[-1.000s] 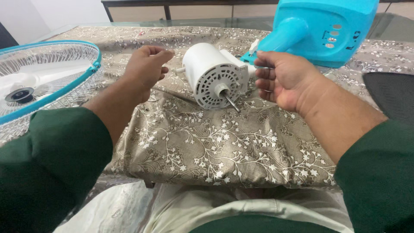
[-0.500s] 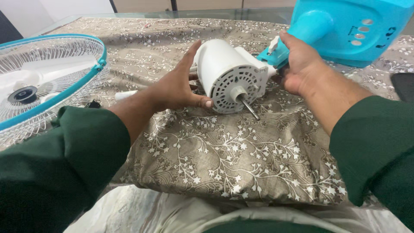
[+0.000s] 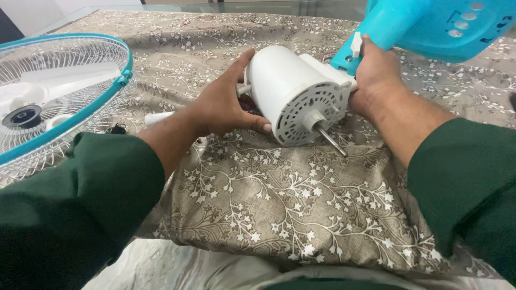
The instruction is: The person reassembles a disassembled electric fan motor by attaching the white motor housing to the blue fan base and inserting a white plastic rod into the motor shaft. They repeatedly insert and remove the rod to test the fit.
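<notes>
A white fan motor housing (image 3: 293,91) lies on its side on the patterned brown cloth (image 3: 279,204), its vented face and metal shaft (image 3: 330,140) pointing toward me. My left hand (image 3: 223,102) cups the housing's left side, thumb along the lower front edge. My right hand (image 3: 376,75) grips its right side where the turquoise neck (image 3: 371,32) joins it. Both sleeves are dark green.
The turquoise fan base (image 3: 457,27) with round buttons sits at the top right. A turquoise-rimmed white wire fan guard (image 3: 48,91) with the blade hub inside lies at the left. A small white part (image 3: 157,117) and a small black piece (image 3: 115,129) rest beside the guard.
Both hands have closed in on the motor housing from either side and now hold it. The view has drawn nearer, with the housing turned slightly.
</notes>
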